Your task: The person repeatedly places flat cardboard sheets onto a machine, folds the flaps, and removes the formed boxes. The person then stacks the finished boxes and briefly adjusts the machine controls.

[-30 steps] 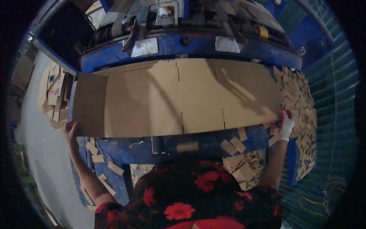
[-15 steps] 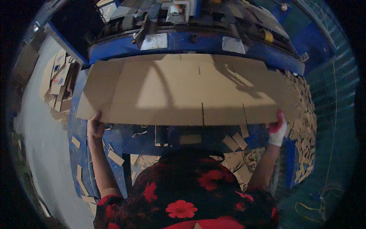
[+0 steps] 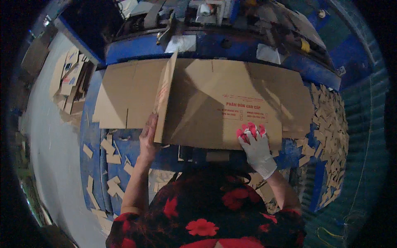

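A brown cardboard sheet [image 3: 202, 107] with red print lies over the blue worktable in front of me, its left panel [image 3: 166, 95] folded up so that it stands almost on edge. My bare left hand [image 3: 148, 134] grips the near end of this raised panel. Wearing a white glove with red fingertips, my right hand [image 3: 255, 144] rests on the printed face near its front edge, fingers spread. Under and to the left of it, another plain cardboard piece [image 3: 124, 93] with slits lies flat; whether the two are joined is hidden.
A blue machine [image 3: 227, 48] with metal parts stands along the far side. Cardboard offcuts are heaped at the right [image 3: 328, 124], and more scraps [image 3: 109, 149] lie on the blue table [image 3: 93, 134]. Stacked cardboard [image 3: 70, 82] sits on the grey floor at the left.
Both hands have come inward from the wide sheet's ends. A printed face now shows, with a panel raised in the left hand. The right hand has let go of the edge and rests on top.
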The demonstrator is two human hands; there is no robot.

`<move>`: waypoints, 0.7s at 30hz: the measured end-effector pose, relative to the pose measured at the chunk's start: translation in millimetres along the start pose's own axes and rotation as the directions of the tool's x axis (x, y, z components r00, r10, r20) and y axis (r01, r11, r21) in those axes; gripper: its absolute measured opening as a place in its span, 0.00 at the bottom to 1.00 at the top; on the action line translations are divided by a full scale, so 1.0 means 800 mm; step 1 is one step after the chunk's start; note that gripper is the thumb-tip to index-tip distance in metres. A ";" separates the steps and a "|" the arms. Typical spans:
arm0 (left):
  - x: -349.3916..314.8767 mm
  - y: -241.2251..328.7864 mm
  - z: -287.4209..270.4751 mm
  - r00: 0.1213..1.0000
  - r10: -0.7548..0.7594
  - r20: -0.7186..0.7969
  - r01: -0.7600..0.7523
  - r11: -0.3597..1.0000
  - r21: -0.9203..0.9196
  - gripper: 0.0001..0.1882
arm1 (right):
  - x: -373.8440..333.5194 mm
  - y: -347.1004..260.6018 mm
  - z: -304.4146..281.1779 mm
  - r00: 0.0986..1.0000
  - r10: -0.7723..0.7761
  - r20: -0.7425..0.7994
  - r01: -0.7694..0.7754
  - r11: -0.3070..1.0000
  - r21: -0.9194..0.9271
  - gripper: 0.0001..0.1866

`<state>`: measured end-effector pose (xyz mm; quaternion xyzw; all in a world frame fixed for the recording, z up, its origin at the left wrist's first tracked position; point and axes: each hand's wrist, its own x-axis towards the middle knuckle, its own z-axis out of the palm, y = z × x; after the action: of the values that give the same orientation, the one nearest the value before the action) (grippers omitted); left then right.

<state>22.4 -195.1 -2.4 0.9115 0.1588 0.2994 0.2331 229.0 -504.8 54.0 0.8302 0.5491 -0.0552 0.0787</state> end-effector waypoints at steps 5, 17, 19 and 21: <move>0.077 0.001 0.017 0.992 0.118 0.045 -0.115 0.992 -0.049 0.27 | 0.024 0.058 0.002 0.925 -0.068 -0.373 0.031 0.994 -0.102 0.24; 0.273 -0.070 0.116 0.989 0.141 0.039 -0.143 0.988 0.054 0.33 | 0.211 0.198 0.024 0.803 -0.060 -0.593 -0.033 0.989 -0.145 0.25; 0.309 -0.090 0.135 0.964 0.267 0.009 -0.262 0.936 0.236 0.30 | 0.248 0.218 0.017 0.828 0.004 -0.561 -0.083 0.990 -0.114 0.27; 0.361 -0.110 0.153 0.950 0.312 -0.002 -0.286 0.872 0.398 0.29 | 0.301 0.241 0.008 0.807 0.017 -0.590 -0.067 0.996 -0.062 0.27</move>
<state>307.8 -37.1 0.8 0.9427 0.0804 0.3238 -0.0087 500.8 -362.9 18.4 0.8146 0.5296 0.2283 -0.0610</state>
